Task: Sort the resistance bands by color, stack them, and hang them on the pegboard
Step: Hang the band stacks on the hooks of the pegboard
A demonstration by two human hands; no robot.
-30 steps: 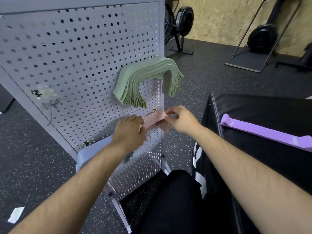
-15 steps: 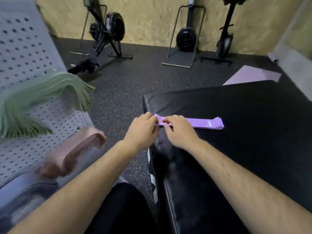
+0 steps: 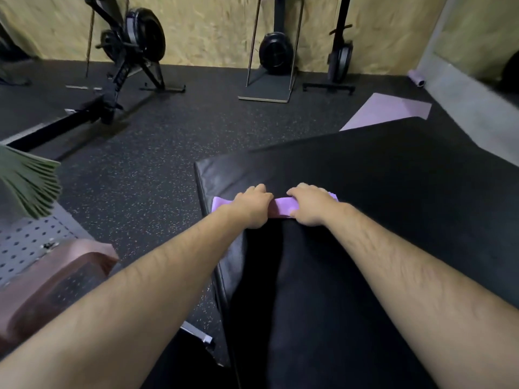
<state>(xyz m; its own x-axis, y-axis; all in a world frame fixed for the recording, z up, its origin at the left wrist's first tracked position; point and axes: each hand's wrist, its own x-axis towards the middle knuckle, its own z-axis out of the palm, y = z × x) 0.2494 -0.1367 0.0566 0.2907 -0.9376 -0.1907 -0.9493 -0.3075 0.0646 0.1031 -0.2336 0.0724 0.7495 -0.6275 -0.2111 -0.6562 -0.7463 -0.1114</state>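
**Q:** Where is the purple band point(image 3: 280, 208)?
**A:** It lies flat on the pad point(image 3: 393, 197), near the far left corner. One end reaches the pad's left edge.

**Q:** What is the state of the hands?
**A:** The left hand point(image 3: 252, 206) and right hand point(image 3: 312, 204) sit side by side on the band. Their fingers curl over its far edge, and the right thumb presses its near edge. Both hands grasp the band, which rests on the pad.

**Q:** How far along is the task?
**A:** Green bands point(image 3: 32, 184) and pink bands point(image 3: 57, 272) hang in stacks on the pegboard point(image 3: 26, 242), left of the pad. By this evidence two colours are done. Purple remains to be carried over and hung.

**Q:** What cannot be verified?
**A:** The hands cover most of the band, so it could be one band or a stack. The frame edge cuts off the pegboard and both stacks. No hooks can be made out. Blur softens the left side.
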